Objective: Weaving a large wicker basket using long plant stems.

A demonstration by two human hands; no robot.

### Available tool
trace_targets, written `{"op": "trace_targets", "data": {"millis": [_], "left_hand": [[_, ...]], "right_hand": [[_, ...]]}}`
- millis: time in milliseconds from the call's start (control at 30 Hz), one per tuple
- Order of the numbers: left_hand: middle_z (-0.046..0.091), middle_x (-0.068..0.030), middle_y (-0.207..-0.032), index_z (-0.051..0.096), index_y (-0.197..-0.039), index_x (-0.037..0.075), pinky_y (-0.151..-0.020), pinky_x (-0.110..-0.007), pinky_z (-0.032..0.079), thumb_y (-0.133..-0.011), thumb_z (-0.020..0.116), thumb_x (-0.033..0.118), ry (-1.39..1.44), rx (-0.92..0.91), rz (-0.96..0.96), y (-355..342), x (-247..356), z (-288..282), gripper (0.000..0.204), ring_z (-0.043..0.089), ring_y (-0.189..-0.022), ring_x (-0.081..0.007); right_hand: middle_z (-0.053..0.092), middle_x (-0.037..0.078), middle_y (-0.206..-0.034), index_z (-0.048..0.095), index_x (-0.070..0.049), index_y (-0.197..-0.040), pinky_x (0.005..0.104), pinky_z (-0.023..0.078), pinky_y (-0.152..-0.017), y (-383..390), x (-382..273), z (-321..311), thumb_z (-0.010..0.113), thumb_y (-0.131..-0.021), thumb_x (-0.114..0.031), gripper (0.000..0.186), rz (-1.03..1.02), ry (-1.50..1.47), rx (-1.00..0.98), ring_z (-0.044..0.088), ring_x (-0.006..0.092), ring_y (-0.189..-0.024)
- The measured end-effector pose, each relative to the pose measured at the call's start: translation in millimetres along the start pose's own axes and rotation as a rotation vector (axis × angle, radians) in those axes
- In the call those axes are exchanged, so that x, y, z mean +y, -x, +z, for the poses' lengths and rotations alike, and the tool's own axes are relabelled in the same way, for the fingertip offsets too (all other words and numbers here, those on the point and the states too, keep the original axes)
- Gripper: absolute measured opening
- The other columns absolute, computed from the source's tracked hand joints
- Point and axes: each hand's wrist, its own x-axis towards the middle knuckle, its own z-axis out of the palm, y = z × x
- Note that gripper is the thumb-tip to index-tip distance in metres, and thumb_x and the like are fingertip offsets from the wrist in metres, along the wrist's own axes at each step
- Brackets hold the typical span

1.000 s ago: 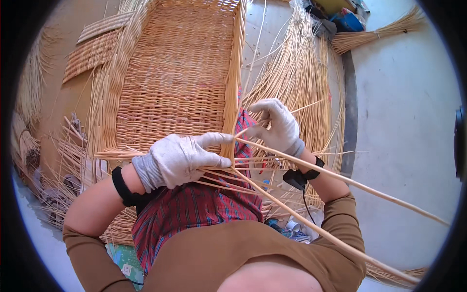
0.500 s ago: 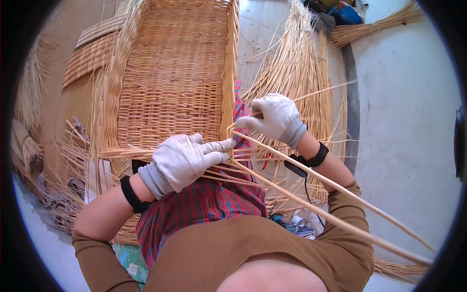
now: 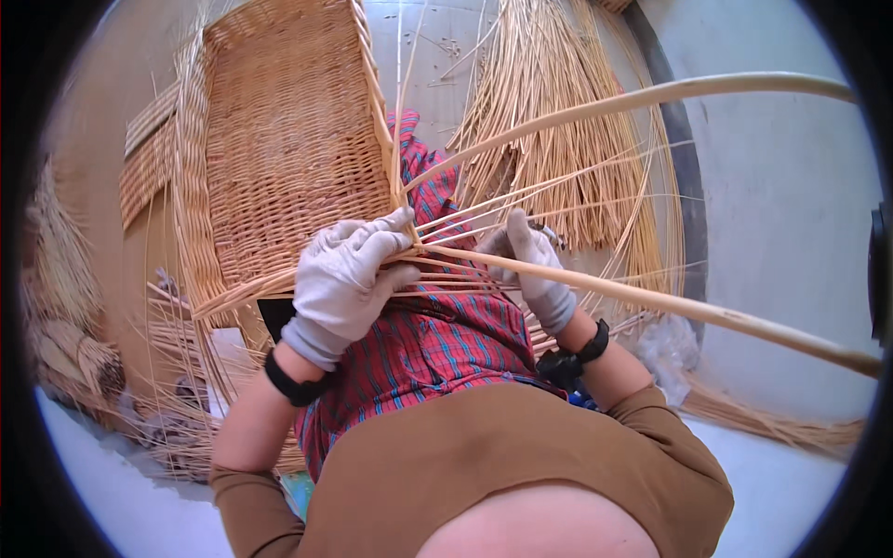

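A rectangular wicker basket [image 3: 288, 158] with a woven floor and raised sides lies tilted across my lap. My left hand [image 3: 344, 279], in a white glove, is closed on its near right corner, where the rods meet. From that corner a thick wicker rod [image 3: 651, 296] runs out to the lower right, and another thick rod [image 3: 651, 96] arches to the upper right. Several thin rods [image 3: 474, 209] fan out between them. My right hand [image 3: 535, 265], also gloved, is beside these rods, thumb raised apart from the fingers; the lower thick rod crosses in front and partly hides it.
A large spread of loose wicker rods [image 3: 567, 139] lies on the floor at the far right. Bundled rods [image 3: 79, 363] and loose sticks are to the left, near a flat woven panel [image 3: 149, 172]. More rods [image 3: 772, 418] lie at the lower right, beside crumpled clear plastic [image 3: 672, 349].
The basket has shifted left and tilted. One thick rod has swung from the lower right to the upper right. My right hand has moved down from beside the corner; my left hand now grips the corner.
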Motion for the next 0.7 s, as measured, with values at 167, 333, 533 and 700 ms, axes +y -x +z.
{"op": "trace_targets", "data": {"millis": [167,333,533,700], "left_hand": [[0.074,-0.0132,-0.103,0.067,-0.084,0.006,-0.074,-0.038,0.057,-0.075,0.087,0.011,0.102,0.181,-0.107,0.5,7.0,18.6,0.023,0.073,-0.090,-0.0304],[0.074,-0.0105,-0.096,0.068,-0.080,0.007,-0.074,-0.038,0.056,-0.073,0.088,0.015,0.036,0.172,-0.099,-8.0,7.1,18.4,0.023,0.072,-0.089,-0.0270],[0.075,-0.0063,-0.102,0.067,-0.083,0.010,-0.074,-0.039,0.053,-0.075,0.086,0.023,-0.058,0.166,-0.052,6.2,6.9,12.4,0.024,0.069,-0.087,-0.0267],[0.072,-0.0024,-0.120,0.067,-0.093,0.014,-0.077,-0.040,0.052,-0.077,0.080,0.019,-0.073,0.074,0.012,11.0,-2.1,8.1,0.021,0.067,-0.089,-0.0269]], "right_hand": [[0.063,0.002,-0.067,0.073,0.000,-0.091,0.0210,0.042,-0.052,-1.3,23.2,6.5,0.046,-0.110,-0.045,0.055,0.155,-0.262,0.091,0.056,0.0078,-0.056],[0.064,0.008,-0.079,0.071,-0.003,-0.100,0.0323,0.050,-0.063,35.5,-32.0,12.9,0.059,-0.099,-0.012,0.016,-0.931,0.697,0.050,0.064,0.0216,-0.070],[0.068,0.014,-0.084,0.067,-0.003,-0.095,0.0405,0.053,-0.067,-86.2,-80.3,52.8,0.069,-0.096,-0.024,0.022,-0.794,0.792,-0.022,0.068,0.0299,-0.075],[0.060,-0.006,-0.086,0.064,-0.007,-0.096,0.0240,0.051,-0.069,-110.5,-63.4,66.5,0.077,-0.094,-0.013,0.015,-0.430,0.157,-0.252,0.056,0.0035,-0.079]]}}
